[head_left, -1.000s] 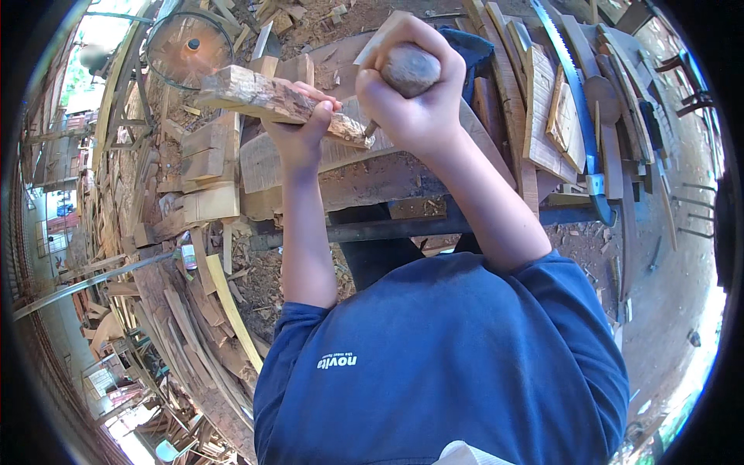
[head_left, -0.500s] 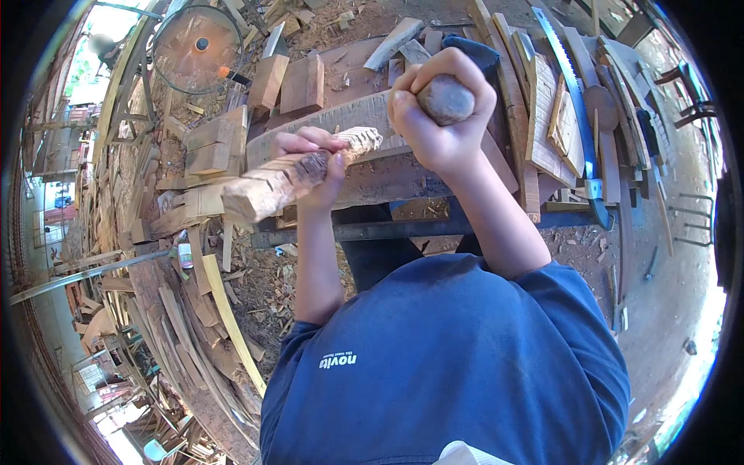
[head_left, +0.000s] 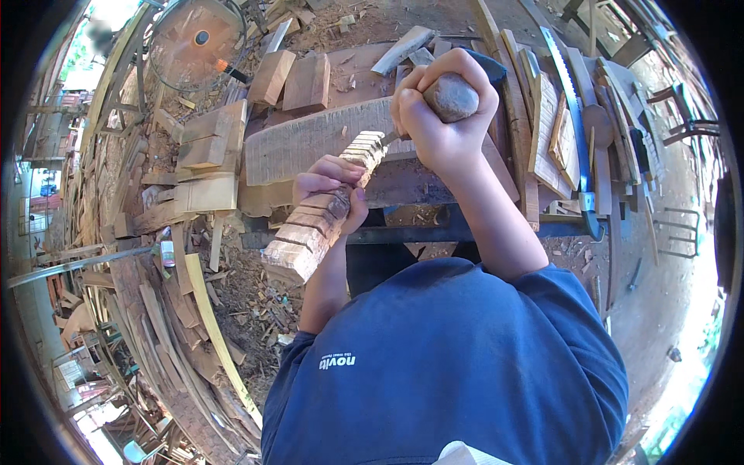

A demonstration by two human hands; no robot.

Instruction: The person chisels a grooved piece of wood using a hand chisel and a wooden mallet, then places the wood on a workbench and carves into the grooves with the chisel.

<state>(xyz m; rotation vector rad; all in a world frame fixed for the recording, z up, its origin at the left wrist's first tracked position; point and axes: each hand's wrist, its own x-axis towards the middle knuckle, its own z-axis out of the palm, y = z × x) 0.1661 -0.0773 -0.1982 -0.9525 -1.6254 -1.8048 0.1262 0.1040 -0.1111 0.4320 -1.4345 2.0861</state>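
Observation:
My left hand (head_left: 335, 187) is closed round the middle of a carved piece of wood (head_left: 303, 235). Dark crosswise notches run along its upper face, and its near end is cut square. Above and to the right, my right hand (head_left: 443, 124) grips a tool with a thick wooden handle (head_left: 451, 98), its round butt facing up. Most of that tool is hidden behind my fist; a thin dark part shows between the fist and the far end of the notched wood. Whether it touches the wood I cannot tell.
Below my hands lies a wide board (head_left: 318, 143) on a low bench. Wood blocks (head_left: 308, 82) stand beyond it. At right are stacked boards and a blue-handled saw (head_left: 571, 101). A round fan (head_left: 198, 43) stands far left, and chips and offcuts (head_left: 260, 310) litter the ground.
The notched wood has turned; its near end swung toward me and right, and its notched face now shows more. My left hand lowered slightly and moved right. My right hand barely moved.

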